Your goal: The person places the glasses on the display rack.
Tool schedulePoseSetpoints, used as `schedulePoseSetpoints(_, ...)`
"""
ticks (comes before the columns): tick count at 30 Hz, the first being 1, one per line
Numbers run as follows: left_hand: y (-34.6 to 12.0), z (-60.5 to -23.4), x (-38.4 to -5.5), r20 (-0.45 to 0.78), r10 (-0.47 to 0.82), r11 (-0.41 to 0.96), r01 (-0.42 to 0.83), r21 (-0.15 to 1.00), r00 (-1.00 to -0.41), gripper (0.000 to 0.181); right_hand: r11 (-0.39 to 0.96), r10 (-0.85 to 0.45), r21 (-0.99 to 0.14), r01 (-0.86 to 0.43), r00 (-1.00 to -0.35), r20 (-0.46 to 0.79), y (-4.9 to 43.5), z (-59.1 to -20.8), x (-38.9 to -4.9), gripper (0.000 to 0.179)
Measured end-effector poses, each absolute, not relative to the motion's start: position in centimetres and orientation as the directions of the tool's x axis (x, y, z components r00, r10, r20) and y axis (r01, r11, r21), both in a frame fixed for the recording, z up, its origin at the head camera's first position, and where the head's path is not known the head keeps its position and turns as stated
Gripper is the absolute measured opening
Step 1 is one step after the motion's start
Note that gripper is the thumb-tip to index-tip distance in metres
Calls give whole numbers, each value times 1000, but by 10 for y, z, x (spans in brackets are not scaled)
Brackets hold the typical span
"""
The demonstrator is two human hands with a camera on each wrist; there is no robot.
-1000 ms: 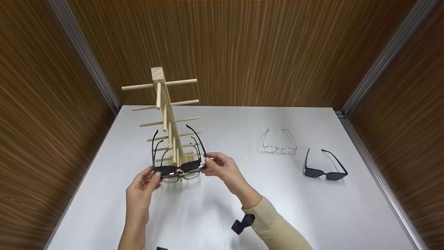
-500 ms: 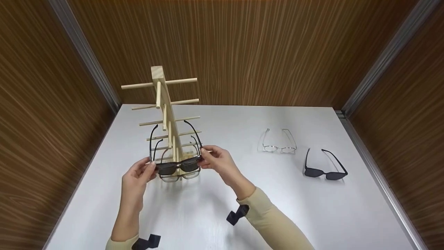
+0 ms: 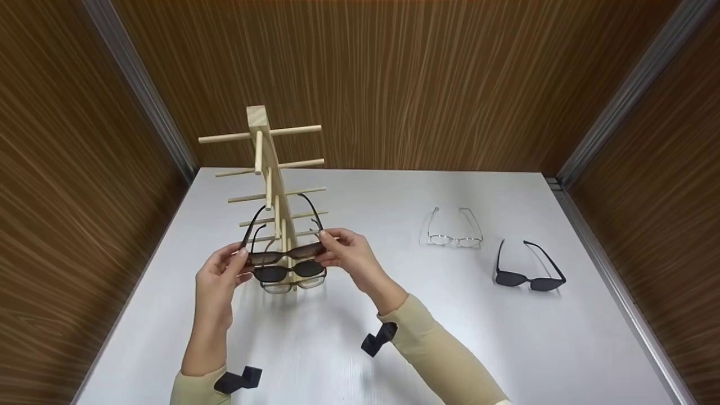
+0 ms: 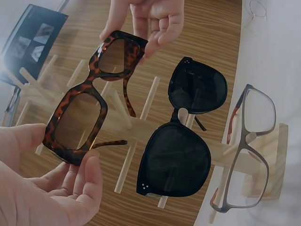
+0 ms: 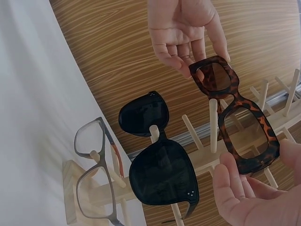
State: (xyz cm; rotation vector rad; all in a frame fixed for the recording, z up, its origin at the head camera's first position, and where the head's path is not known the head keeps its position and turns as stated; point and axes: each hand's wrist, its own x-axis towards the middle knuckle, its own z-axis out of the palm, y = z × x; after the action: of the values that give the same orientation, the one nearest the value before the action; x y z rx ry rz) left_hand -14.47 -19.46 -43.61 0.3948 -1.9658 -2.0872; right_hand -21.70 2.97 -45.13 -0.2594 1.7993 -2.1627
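Tortoiseshell sunglasses point(image 4: 96, 92) with brown lenses are held between both hands, in front of a wooden glasses rack point(image 3: 257, 118). My left hand point(image 3: 219, 275) pinches the left end of the frame with thumb and fingers. The opposite end is pinched by my right hand point(image 3: 353, 259). Their temples point back toward the rack, either side of its post. Just below, black sunglasses point(image 4: 176, 160) hang on the rack, a peg at their bridge. Lowest are clear-lens eyeglasses point(image 5: 96, 190) with reddish inner temples, also on the rack.
Bare pegs point(image 3: 295, 130) stick out above the held sunglasses. To the right on the white table point(image 3: 450, 326) lie thin-rimmed eyeglasses point(image 3: 468, 242) and dark sunglasses point(image 3: 512, 279), temples unfolded. Wood-grain panels point(image 3: 394, 84) enclose the back and sides.
Both hands have moved up the rack with the tortoiseshell sunglasses. These overlapped the lower glasses earlier; now they sit above the black pair, which shows more fully.
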Motion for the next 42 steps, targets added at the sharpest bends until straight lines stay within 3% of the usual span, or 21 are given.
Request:
schedulePoseSetpoints(13, -195, -438, -154, -111, -347, -239, -27, 971, -931, 38, -138, -345, -975, 172, -931, -116, 25, -452, -226, 40)
schedulePoseSetpoints(42, -203, -447, -163, -234, -261, -386, -121, 915, -937, 37, -83, -332, -969, 233, -923, -194, 23, -453, -232, 44)
